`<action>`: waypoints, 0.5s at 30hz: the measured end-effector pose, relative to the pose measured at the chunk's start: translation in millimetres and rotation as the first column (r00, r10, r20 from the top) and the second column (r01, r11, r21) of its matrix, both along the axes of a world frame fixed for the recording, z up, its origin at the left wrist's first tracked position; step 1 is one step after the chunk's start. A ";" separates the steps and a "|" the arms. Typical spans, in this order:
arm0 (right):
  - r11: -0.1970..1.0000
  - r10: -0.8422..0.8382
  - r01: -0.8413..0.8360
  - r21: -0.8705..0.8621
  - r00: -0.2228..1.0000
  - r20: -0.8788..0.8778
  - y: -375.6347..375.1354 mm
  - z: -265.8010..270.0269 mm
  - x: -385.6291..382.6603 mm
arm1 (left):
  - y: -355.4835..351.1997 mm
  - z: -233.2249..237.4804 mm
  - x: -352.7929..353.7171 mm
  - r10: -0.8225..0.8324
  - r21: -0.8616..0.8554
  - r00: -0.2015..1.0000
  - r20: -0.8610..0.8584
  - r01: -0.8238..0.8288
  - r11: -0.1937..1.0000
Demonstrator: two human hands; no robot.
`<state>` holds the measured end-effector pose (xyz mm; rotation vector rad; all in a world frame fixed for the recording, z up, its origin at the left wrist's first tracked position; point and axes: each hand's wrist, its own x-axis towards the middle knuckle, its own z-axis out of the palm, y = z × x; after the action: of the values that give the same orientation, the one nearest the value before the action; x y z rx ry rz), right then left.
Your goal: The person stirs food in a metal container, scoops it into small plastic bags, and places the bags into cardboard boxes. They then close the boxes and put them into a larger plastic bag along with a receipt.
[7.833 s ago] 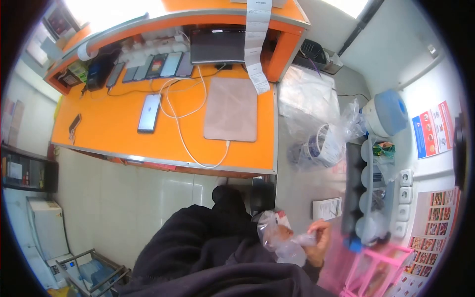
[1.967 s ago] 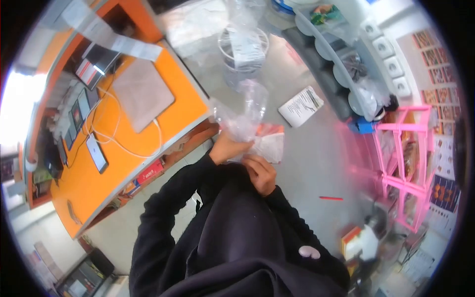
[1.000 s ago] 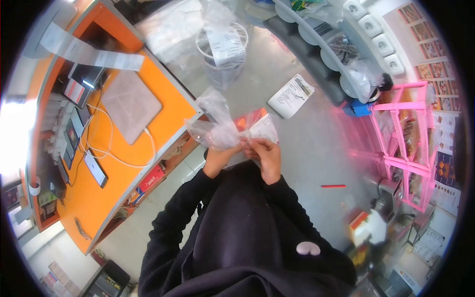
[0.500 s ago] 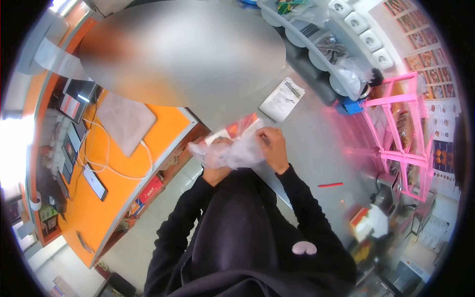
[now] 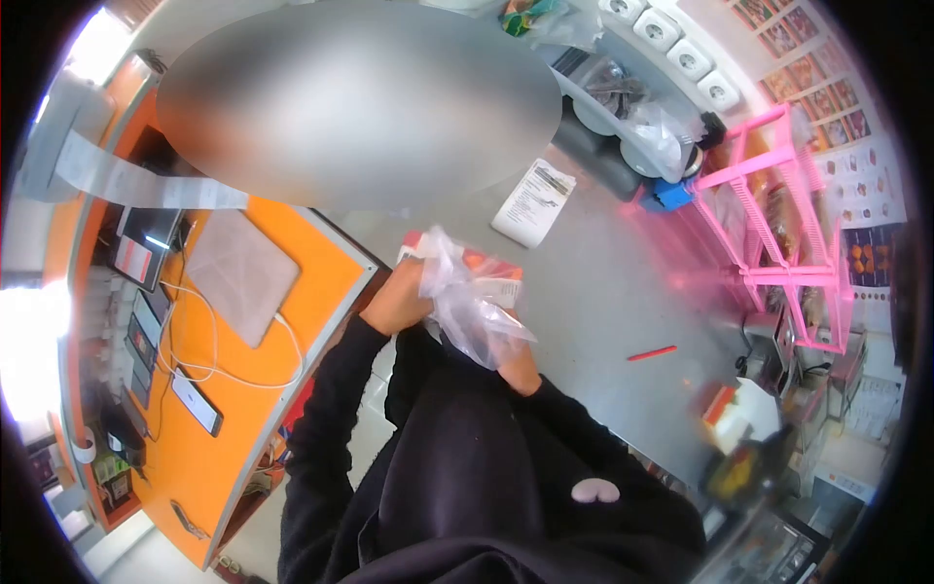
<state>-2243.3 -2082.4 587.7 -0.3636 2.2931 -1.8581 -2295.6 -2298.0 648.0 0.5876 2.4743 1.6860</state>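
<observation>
A clear plastic bag [image 5: 465, 316] is held up in front of my body, bunched and creased at its near side. Behind and through the film shows a red and white printed box or packet [image 5: 504, 282]; its exact kind is hard to make out. My left hand [image 5: 397, 300] grips the left side of the bag, fingers closed at its upper edge. Lower right, my right hand [image 5: 518, 364] holds the bag from beneath, its fingers largely covered by the film.
A white printed receipt pad [image 5: 533, 204] and a red pen [image 5: 652, 352] lie on the grey metal table [image 5: 593, 302]. On the right stands a pink rack [image 5: 769, 195]. The orange counter [image 5: 243, 419] at left carries a laptop sleeve [image 5: 241, 273], a cable and a phone [image 5: 197, 401].
My right hand has moved down and left, from the bag's right edge to beneath it. My left hand has moved up and left. The view has shifted a little.
</observation>
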 end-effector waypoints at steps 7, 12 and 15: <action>0.907 -0.194 0.295 -0.300 0.926 0.323 -60.0 -10.9 -21.5 | -6.3 -28.0 -54.9 0.137 0.016 0.955 -0.263 -0.138 0.990; 0.952 -0.164 0.179 -0.249 0.983 0.080 -78.1 48.0 -40.0 | -57.0 1.7 -23.0 0.245 0.300 0.951 0.190 -0.294 0.908; 0.905 -0.411 0.408 -0.123 0.912 0.003 -83.2 38.2 -54.8 | -126.0 -21.3 2.2 0.674 0.314 0.737 0.051 -0.653 0.690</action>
<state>-2298.2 -2165.7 625.9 0.0986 2.4224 -2.1978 -2293.4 -2424.0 626.7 -0.3291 2.6671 2.3595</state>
